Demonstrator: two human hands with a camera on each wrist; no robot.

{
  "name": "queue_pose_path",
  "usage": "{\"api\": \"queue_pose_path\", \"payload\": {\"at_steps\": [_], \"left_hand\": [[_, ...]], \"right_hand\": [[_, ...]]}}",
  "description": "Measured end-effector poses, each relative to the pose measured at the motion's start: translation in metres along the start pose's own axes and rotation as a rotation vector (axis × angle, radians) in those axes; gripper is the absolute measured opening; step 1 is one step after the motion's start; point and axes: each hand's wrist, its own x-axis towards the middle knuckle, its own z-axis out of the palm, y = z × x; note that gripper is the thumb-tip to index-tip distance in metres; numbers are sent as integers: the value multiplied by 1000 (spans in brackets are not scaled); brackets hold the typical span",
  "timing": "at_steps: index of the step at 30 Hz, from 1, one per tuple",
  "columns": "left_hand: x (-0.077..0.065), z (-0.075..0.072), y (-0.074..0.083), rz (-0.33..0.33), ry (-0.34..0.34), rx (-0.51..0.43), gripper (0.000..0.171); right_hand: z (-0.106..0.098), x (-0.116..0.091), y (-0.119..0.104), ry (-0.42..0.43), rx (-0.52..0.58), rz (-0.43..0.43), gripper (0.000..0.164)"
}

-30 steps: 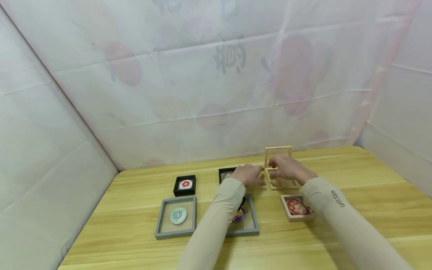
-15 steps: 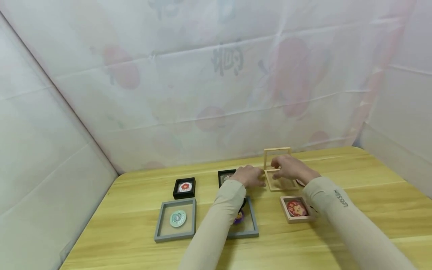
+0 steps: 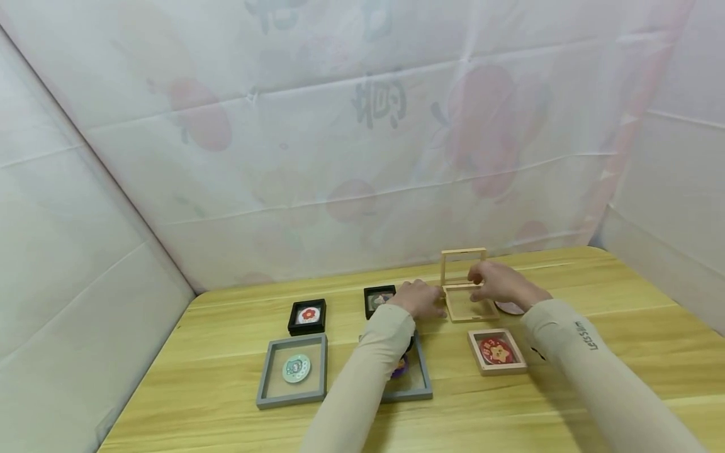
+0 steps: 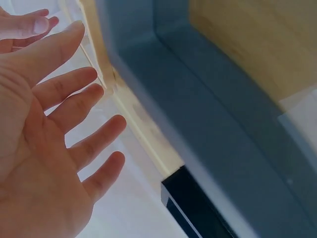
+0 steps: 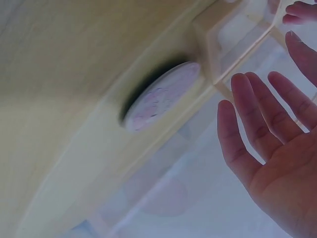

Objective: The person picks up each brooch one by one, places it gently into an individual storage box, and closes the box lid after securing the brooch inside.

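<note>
A light wooden frame case (image 3: 471, 319) stands opened at the back, its lid (image 3: 463, 251) upright behind the flat base. My left hand (image 3: 418, 299) is at the base's left side; its fingers hang loose and hold nothing, as the left wrist view shows. On the other side, my right hand (image 3: 503, 284) hovers over the base's right part with relaxed fingers, apart from it. Just right of the base lies a round pinkish badge (image 5: 163, 96), partly hidden by the right hand in the head view. Nearer the front sits a pinkish wooden frame (image 3: 497, 370) with a red star badge (image 3: 496, 351).
At left are a small black frame (image 3: 308, 328) with a flower badge and a grey frame (image 3: 291, 401) with a green badge. Another black frame (image 3: 370, 289) and a grey frame (image 3: 408, 395) are partly covered by my left hand and sleeve. A white printed sheet (image 3: 283, 157) hangs behind.
My right hand has drifted right, uncovering more of the wooden base and the round badge beside it. The left hand stays nearly in place. The camera view has shifted slightly.
</note>
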Motion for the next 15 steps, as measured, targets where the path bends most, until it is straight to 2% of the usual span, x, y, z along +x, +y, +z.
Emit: {"api": "queue_pose_path", "payload": {"at_steps": [4, 8, 12, 15], "left_hand": [[0, 1, 4, 21, -1, 3, 40], [2, 4, 5, 4, -19, 11, 46], [2, 6, 6, -9, -24, 18, 48], [2, 5, 7, -17, -9, 9, 43]], "right_hand": [[1, -1, 6, 9, -9, -19, 39], [1, -2, 11, 33, -39, -22, 37], [0, -6, 14, 21, -48, 19, 39], [-4, -11, 16, 8, -54, 64, 42]]}}
